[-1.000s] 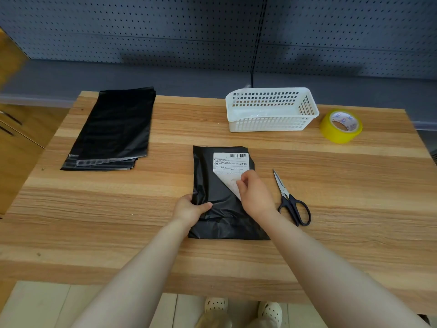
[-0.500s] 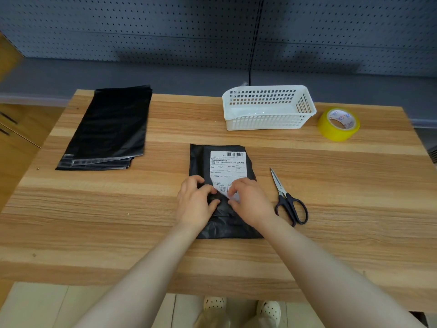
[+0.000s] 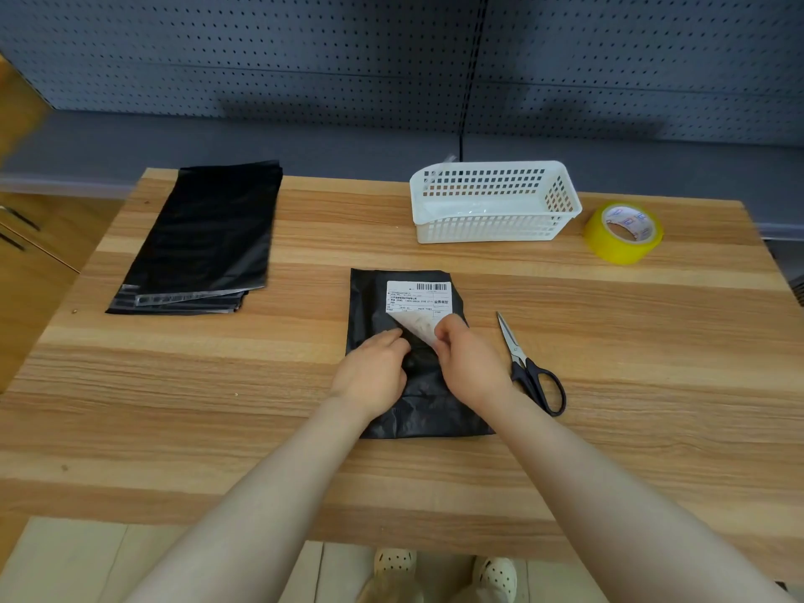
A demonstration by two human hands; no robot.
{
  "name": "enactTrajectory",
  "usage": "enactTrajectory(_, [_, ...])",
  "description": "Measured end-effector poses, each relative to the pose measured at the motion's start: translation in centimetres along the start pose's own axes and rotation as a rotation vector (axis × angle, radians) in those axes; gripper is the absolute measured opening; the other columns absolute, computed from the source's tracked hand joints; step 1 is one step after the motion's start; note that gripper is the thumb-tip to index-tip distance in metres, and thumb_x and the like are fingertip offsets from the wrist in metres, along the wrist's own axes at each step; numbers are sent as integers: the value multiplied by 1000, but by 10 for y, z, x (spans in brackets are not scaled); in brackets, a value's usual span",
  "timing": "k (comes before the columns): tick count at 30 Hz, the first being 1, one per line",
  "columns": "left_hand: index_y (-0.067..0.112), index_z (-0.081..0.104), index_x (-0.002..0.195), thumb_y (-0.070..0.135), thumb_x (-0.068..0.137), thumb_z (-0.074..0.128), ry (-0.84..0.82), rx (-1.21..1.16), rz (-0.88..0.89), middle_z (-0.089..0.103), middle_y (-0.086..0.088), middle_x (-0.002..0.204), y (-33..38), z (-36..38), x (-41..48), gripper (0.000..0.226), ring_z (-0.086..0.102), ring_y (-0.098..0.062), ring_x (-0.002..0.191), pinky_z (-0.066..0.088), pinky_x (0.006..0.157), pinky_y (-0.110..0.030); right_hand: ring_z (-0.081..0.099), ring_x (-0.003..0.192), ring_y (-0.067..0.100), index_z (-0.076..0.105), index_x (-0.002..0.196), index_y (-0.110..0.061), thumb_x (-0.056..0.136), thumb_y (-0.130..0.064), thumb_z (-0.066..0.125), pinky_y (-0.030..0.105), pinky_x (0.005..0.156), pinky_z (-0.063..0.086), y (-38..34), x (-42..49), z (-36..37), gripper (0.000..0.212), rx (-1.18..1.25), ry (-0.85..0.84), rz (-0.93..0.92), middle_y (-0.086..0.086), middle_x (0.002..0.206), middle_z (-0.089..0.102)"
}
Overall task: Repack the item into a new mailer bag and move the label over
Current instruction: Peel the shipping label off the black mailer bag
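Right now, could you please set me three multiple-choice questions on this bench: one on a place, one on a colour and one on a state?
1. Where do the scissors lie relative to the black parcel? A) to its right B) to its left C) on top of it
2. What colour is the tape roll? A) red B) yellow C) blue
3. How is the label? A) stuck flat all over B) lower corner peeled up C) fully off the parcel
Answers: 1 A, the scissors lie on the table beside the parcel's right edge; 2 B, its side is yellow; 3 B, the lower corner is lifted and shows its pale underside, while the top is stuck.
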State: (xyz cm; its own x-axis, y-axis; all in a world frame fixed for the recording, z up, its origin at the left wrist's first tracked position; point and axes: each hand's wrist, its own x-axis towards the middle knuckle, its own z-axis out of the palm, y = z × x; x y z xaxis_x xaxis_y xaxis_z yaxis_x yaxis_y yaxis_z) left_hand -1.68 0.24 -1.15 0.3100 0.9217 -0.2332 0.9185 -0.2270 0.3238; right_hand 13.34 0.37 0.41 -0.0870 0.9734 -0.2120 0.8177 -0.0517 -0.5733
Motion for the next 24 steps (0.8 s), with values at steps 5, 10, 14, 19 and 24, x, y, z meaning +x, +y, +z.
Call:
enactTrajectory(5, [13,51,125,16,89,45,14,16,-51,49,-3,133,9,-4,1,36,48,-23,120,46,90,-35,53,63,21,46,104,-11,98,-18,40,33,54,42,3,1,-6,11,30,24,27,5,74,57])
enactTrajectory(10, [24,31,144,28,94,43,-1,100,-40,44,-5,134,16,-2,1,51,46,-25,121,45,90,-35,58,69,29,46,103,-12,98,-19,39,44,61,49,8,-1,-8,11,49,22,52,10,75,61])
enactTrajectory(14, [26,30,145,30,95,41,-10,147,-50,41,-7,134,19,-1,3,51,46,-26,119,44,89,-34,55,64,25,46,102,-14,98,-21,40,40,59,47,11,-2,-8,10,50,27,65,5,71,58])
enactTrajectory(19, [26,34,143,31,95,40,-18,153,-67,40,-9,134,22,-1,6,48,43,-28,119,43,91,-36,55,67,25,48,103,-12,97,-20,42,40,62,47,14,-3,-9,11,59,27,48,4,73,57])
enactTrajectory(24, [25,39,141,31,96,40,-32,149,-99,40,-9,133,27,-4,10,45,42,-30,118,44,89,-37,53,64,22,48,101,-13,97,-20,42,37,59,45,16,-3,-10,10,86,32,60,4,72,57])
